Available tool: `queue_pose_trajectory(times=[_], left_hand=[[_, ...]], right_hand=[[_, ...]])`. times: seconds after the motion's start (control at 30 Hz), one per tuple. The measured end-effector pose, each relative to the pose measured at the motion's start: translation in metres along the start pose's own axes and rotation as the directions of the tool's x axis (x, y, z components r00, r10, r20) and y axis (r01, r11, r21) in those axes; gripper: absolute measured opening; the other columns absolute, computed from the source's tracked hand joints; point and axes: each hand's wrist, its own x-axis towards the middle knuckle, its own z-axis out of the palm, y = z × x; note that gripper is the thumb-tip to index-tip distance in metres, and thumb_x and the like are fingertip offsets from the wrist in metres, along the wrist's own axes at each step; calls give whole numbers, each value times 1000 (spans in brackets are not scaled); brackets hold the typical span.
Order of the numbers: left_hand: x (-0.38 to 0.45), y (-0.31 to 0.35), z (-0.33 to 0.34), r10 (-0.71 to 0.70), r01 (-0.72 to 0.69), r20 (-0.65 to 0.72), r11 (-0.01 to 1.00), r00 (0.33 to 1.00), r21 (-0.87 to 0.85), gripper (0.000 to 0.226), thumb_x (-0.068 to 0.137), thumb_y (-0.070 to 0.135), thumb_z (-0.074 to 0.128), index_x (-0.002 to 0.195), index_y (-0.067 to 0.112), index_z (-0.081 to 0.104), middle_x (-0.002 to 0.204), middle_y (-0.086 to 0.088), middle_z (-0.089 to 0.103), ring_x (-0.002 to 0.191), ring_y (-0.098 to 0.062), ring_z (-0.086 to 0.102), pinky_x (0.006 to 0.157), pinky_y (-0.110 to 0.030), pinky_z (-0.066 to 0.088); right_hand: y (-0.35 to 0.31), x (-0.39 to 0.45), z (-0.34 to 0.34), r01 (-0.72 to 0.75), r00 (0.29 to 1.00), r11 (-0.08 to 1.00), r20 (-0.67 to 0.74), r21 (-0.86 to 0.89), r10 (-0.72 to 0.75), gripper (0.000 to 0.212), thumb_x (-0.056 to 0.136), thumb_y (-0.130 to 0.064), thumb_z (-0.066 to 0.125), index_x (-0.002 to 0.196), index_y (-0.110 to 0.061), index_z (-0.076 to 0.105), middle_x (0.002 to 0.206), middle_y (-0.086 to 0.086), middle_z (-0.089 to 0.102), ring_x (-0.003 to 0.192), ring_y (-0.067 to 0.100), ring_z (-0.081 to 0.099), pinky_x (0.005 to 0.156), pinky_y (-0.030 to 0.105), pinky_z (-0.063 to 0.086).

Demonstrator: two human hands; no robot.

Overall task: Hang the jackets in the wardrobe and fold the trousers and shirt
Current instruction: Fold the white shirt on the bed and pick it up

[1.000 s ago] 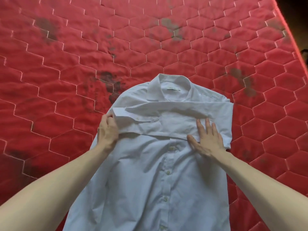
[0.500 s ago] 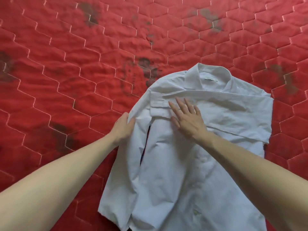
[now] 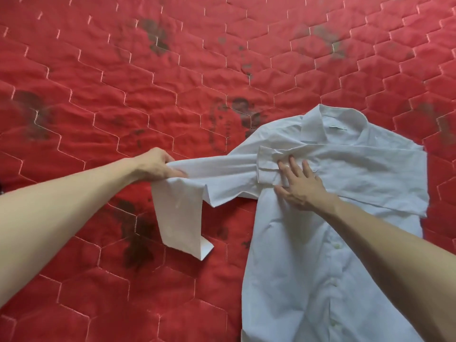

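From the head camera, a white shirt lay front-up, buttoned, on a red quilted mattress marked with dark stains, its collar pointing away from the person. One sleeve was folded across the chest, its cuff lying near the shirt's left edge. The right hand rested flat on that cuff and the chest, its fingers straight and spread, pressing the cloth down. The left hand gripped the other sleeve, its fingers curled round the fabric, holding it stretched out sideways above the mattress. Beyond the grip the sleeve's end hung down, its cuff tip bent where it met the mattress.
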Motion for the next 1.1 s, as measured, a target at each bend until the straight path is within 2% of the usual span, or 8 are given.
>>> queue_pose_trajectory(times=[0.2,0.3,0.47,0.57,0.63,0.73,0.83,1.1], left_hand=[[2,-34,-1,-32,1,-87,939,996,-345,57,91,48,76,99,-8,73,85,-6,62,82,-20,54,77,-36,41],[-4,-27,-17,-33,-6,-89,914,995,-405,57,71,61,81,89,6,77,75,-2,68,66,-15,60,61,-29,46],[-13,-27,-75,72,-61,-197,996,978,65,69,63,76,77,52,25,33,52,8,31,46,-11,28,43,-25,26],[-12,-44,-89,162,-88,-295,964,942,250,73,62,83,68,50,19,34,46,11,32,42,-10,30,49,-28,30],[-8,-58,-84,190,-67,-306,927,933,370,79,60,93,54,51,15,45,48,7,47,48,-13,46,53,-29,34],[-6,-76,-65,229,-76,-302,893,926,444,86,60,98,42,54,13,49,53,3,54,58,-20,55,56,-32,38],[-10,-92,-44,287,-140,-264,876,921,462,88,64,101,34,53,14,43,51,4,51,57,-19,52,57,-35,37],[-15,-126,-45,363,-202,-203,813,910,546,85,65,102,37,57,18,49,50,5,52,54,-10,52,52,-30,34]], right_hand=[[-3,6,10,-56,995,998,80,-41,59,81,102,-66,30,160,-43,-22,168,-8,-33,156,32,-28,123,67,7],[-2,11,7,-69,985,997,154,-23,72,83,101,-69,29,158,-43,-27,163,-10,-42,153,29,-36,122,68,1],[-16,4,-21,-90,969,991,222,-100,110,93,98,-71,40,164,-32,-14,172,3,-24,159,38,-13,124,65,8],[-51,2,-48,11,951,942,-287,-336,-113,71,96,-67,29,133,-14,60,129,16,63,117,37,58,103,52,42],[-82,14,-65,174,827,942,-477,-288,-299,58,102,-60,33,107,-15,69,105,8,67,102,33,58,92,47,45],[-121,44,-80,440,823,886,-332,-142,-462,35,109,-40,41,127,-21,64,128,1,63,127,28,51,101,45,38],[-136,75,-76,486,809,807,-177,-335,-560,41,104,-15,51,144,-19,50,139,0,56,137,28,45,110,43,34],[-119,93,-92,455,830,726,-49,-516,-555,19,104,-34,53,112,-21,64,114,-1,67,113,26,53,99,42,36]])
